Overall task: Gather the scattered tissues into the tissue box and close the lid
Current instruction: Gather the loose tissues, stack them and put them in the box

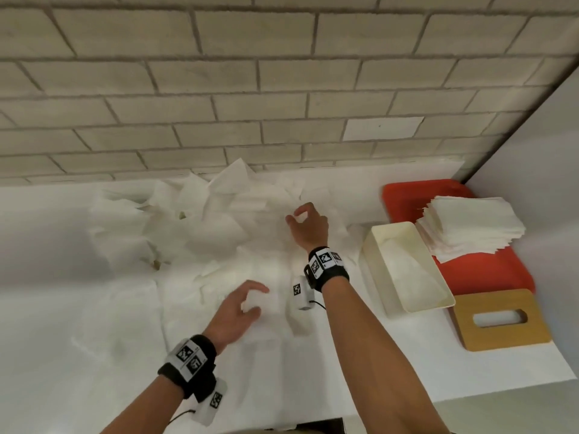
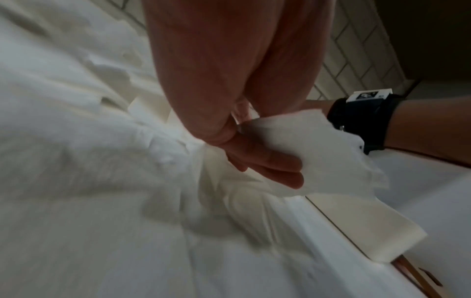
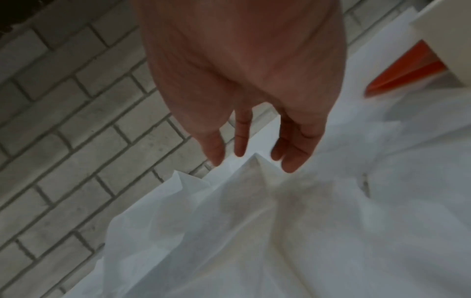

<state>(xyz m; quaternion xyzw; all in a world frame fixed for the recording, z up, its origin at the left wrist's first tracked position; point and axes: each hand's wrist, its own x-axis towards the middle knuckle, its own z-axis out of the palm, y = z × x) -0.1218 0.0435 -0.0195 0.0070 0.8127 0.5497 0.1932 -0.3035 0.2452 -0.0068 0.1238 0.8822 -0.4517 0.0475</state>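
Scattered white tissues [image 1: 200,223] cover the counter's middle and left, up to the brick wall. My left hand [image 1: 255,300] is near the front of the pile and grips a crumpled tissue [image 2: 313,149] between thumb and curled fingers [image 2: 270,163]. My right hand [image 1: 300,214] hovers farther back over the tissues [image 3: 267,221], its fingers [image 3: 293,157] hanging loosely and holding nothing. The cream tissue box [image 1: 376,261] stands open to the right of my right wrist. Its wooden lid [image 1: 501,339] with an oval slot lies flat in front of the box.
A red tray [image 1: 488,277] sits at the back right, bearing a neat stack of folded tissues [image 1: 470,227]. The brick wall [image 1: 282,89] closes the back of the counter, and a plain wall [image 1: 548,145] closes its right side. The counter edge [image 1: 470,393] runs along the front right.
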